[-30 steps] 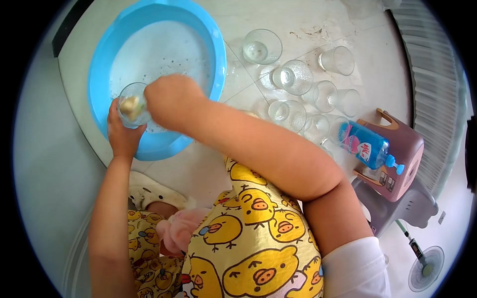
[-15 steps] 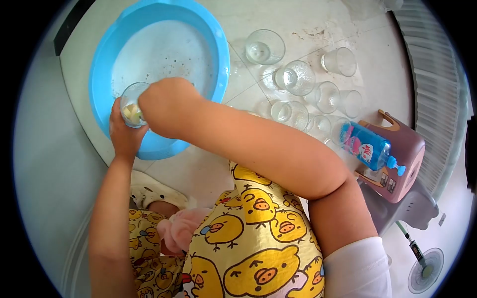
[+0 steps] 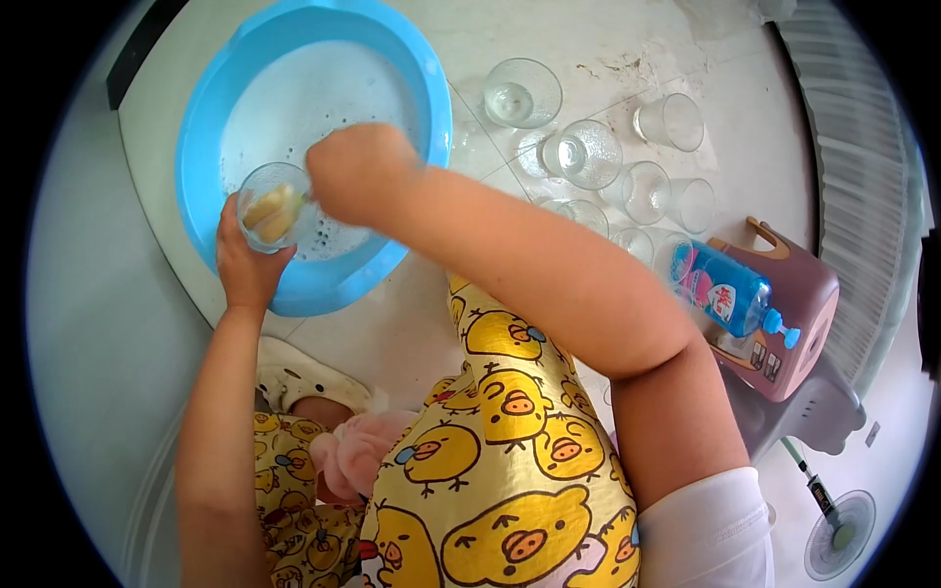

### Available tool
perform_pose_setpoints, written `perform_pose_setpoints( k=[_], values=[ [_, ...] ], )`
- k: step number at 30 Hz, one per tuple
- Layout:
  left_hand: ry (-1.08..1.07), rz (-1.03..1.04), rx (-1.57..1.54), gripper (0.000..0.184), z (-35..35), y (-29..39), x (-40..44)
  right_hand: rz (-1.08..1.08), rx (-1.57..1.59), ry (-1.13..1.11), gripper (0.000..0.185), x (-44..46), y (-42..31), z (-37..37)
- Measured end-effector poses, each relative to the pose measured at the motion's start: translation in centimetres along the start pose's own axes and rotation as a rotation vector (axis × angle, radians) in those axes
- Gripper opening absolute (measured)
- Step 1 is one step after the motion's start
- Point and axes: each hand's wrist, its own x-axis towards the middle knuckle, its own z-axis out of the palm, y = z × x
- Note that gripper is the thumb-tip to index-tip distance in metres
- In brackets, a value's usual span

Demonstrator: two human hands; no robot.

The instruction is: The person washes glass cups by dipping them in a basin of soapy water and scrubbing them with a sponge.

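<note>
My left hand (image 3: 249, 263) is wrapped round a clear drinking glass (image 3: 257, 186), which is tilted over the near left side of a blue basin (image 3: 433, 127). Inside the glass shows the pale yellow sponge head of a cup brush (image 3: 272, 214). My right hand (image 3: 361, 174), slightly blurred, is closed on the brush's handle, just to the right of the glass mouth. Only a bit of green shows between fist and sponge. Whitish water (image 3: 314, 103) with small bubbles lies in the basin below both hands.
Several clear glasses (image 3: 588, 155) stand on the tiled floor right of the basin, partly behind my right forearm. Beyond them are a blue dish soap bottle (image 3: 723, 286), a brownish-pink container (image 3: 809, 318) and a grey plastic stool (image 3: 818, 412). A pale curtain (image 3: 848, 147) hangs at the right.
My right hand has moved right and slightly up, away from the glass mouth, drawing the brush partly back. More of the sponge head shows. My left hand and the glass have barely moved.
</note>
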Motion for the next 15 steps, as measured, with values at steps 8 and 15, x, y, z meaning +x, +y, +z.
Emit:
perform_pose_setpoints(
  k=[8,15],
  values=[
    [0.030,0.033,-0.056,0.088,0.4,-0.4,0.2,-0.149,-0.072,-0.082,0.010,0.3,-3.2,-2.5],
    [0.036,0.077,0.037,0.083,0.3,-0.3,0.0,0.006,-0.160,-0.020,0.009,0.0,0.8,-1.4]
  ],
)
